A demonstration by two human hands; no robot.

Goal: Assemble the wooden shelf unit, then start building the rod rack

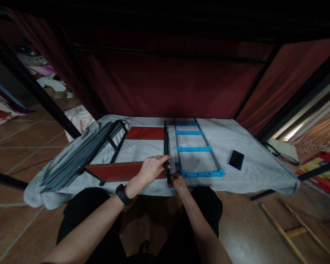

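Note:
A dark metal side bar (165,137) lies at the right ends of two reddish-brown boards, the far board (146,133) and the near board (112,172). My left hand (154,167) grips this bar near its close end, thumb on top. At the bar's near tip, my right hand (178,182) has its fingers pressed together; what they hold, if anything, is too small to make out. Against the boards' left ends rests a black metal frame (114,143). Right of my hands lies a ladder-like frame of grey tubes with blue crosspieces (194,149).
A bundle of grey tubes (79,157) lies on the left of the cloth-covered surface (250,146). A phone (236,160) rests to the right. Black posts (41,91) and a dark red curtain (167,88) surround the surface. A wooden frame (294,231) lies on the floor.

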